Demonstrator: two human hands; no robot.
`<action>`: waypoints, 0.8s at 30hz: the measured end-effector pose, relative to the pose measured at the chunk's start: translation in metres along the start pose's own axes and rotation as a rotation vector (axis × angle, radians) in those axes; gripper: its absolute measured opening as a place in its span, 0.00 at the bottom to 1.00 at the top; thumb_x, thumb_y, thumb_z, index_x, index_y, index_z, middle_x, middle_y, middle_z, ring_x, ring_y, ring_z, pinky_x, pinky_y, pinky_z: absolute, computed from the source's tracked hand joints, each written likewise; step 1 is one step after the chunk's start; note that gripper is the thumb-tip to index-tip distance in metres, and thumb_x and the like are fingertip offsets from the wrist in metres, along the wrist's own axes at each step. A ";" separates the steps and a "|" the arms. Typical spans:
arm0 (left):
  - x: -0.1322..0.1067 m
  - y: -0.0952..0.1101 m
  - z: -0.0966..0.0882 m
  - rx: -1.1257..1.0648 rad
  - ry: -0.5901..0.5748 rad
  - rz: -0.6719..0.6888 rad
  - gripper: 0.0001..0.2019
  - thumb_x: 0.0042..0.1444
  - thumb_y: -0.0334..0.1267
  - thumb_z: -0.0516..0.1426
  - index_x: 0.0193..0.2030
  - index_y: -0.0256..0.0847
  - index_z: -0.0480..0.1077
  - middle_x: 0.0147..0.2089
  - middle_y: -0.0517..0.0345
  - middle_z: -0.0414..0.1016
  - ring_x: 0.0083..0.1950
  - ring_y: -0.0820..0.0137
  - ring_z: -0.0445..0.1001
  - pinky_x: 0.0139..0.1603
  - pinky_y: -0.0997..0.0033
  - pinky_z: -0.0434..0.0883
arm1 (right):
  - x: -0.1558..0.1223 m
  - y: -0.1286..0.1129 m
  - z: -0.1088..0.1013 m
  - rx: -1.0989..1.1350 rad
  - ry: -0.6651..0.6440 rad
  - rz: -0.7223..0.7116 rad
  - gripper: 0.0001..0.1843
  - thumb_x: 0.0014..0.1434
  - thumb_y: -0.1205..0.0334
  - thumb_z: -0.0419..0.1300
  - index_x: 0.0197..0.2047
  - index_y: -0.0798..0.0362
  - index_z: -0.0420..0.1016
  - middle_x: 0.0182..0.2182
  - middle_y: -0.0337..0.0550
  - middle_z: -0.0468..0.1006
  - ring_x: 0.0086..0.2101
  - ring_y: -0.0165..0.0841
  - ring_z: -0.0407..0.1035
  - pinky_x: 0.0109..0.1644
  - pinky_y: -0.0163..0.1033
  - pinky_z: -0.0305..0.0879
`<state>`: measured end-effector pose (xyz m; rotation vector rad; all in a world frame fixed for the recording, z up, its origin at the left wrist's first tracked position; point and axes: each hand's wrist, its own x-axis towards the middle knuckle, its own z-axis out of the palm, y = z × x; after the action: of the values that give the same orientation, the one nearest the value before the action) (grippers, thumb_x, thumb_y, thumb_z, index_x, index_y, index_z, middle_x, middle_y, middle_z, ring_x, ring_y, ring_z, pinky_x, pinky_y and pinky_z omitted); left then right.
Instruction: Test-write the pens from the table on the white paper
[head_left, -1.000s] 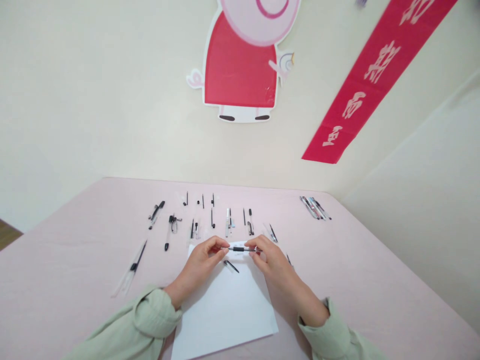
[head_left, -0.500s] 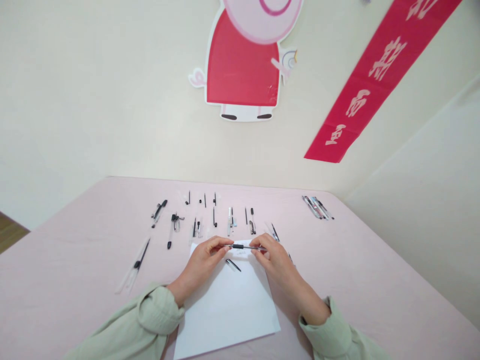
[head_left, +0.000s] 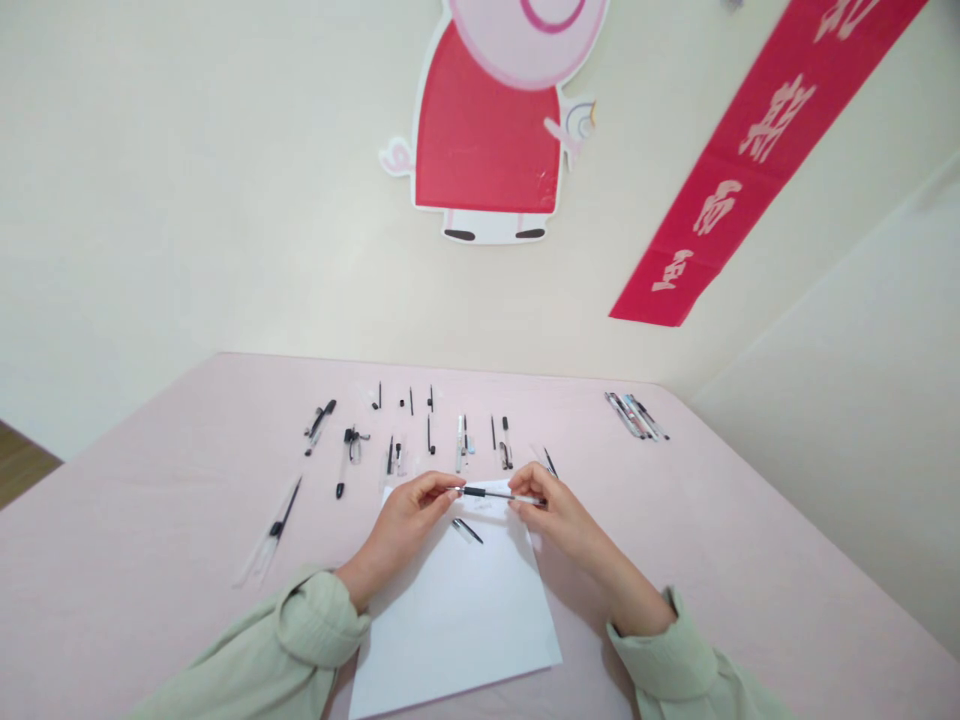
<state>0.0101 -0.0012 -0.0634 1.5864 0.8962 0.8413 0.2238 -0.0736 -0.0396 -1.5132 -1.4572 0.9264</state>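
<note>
Between my hands, level above the top of the white paper (head_left: 457,620), is a clear gel pen (head_left: 475,491) with a black grip. My left hand (head_left: 411,512) pinches its tip end between thumb and fingers. At the other end, my right hand (head_left: 553,508) has its thumb and fingers closed round the clear barrel. Just below the pen, a black pen cap (head_left: 468,530) lies on the paper. Faint scribbles show on the sheet behind the pen.
Several pen parts lie in rows beyond the paper, among them a black-capped pen tube (head_left: 340,470) and a refill (head_left: 430,433). A clear barrel with a dark refill (head_left: 276,528) lies to the left. Bundled pens (head_left: 636,416) rest at the back right of the pink-covered table (head_left: 750,560).
My right hand has slid a little to the right along the pen, so more of the barrel shows. My left hand stays almost where it was.
</note>
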 end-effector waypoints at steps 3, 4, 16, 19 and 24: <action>0.000 0.002 0.000 -0.004 0.008 -0.009 0.11 0.53 0.41 0.59 0.39 0.40 0.78 0.41 0.51 0.82 0.42 0.62 0.77 0.45 0.65 0.71 | 0.002 0.001 -0.002 0.042 0.016 0.064 0.05 0.54 0.60 0.59 0.33 0.52 0.69 0.27 0.37 0.72 0.26 0.30 0.65 0.30 0.33 0.59; 0.000 0.002 0.000 -0.008 0.010 -0.013 0.11 0.53 0.41 0.59 0.39 0.40 0.78 0.41 0.51 0.82 0.42 0.62 0.77 0.45 0.65 0.71 | 0.002 0.000 -0.002 0.030 0.016 0.083 0.07 0.56 0.58 0.58 0.31 0.52 0.69 0.24 0.36 0.72 0.24 0.29 0.64 0.28 0.34 0.58; 0.001 -0.004 0.000 -0.040 0.029 -0.026 0.12 0.52 0.42 0.59 0.40 0.39 0.78 0.41 0.51 0.82 0.42 0.62 0.78 0.46 0.65 0.71 | 0.001 -0.005 -0.001 0.158 0.068 0.131 0.10 0.55 0.54 0.61 0.31 0.52 0.69 0.20 0.34 0.71 0.21 0.27 0.63 0.26 0.33 0.57; 0.001 -0.003 0.000 -0.038 0.034 -0.028 0.11 0.52 0.42 0.59 0.39 0.40 0.78 0.40 0.52 0.82 0.42 0.62 0.78 0.45 0.65 0.71 | 0.002 -0.002 -0.002 0.085 0.040 0.146 0.21 0.61 0.47 0.53 0.25 0.53 0.69 0.13 0.34 0.66 0.16 0.26 0.58 0.23 0.33 0.53; 0.001 -0.002 0.000 -0.042 0.037 -0.022 0.11 0.52 0.42 0.60 0.39 0.40 0.78 0.40 0.52 0.82 0.42 0.63 0.78 0.45 0.66 0.72 | 0.002 -0.003 -0.001 0.118 0.059 0.127 0.14 0.58 0.49 0.58 0.36 0.53 0.71 0.17 0.32 0.68 0.18 0.27 0.60 0.23 0.32 0.54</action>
<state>0.0106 -0.0005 -0.0651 1.5263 0.9148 0.8709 0.2239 -0.0718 -0.0366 -1.5456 -1.2543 1.0169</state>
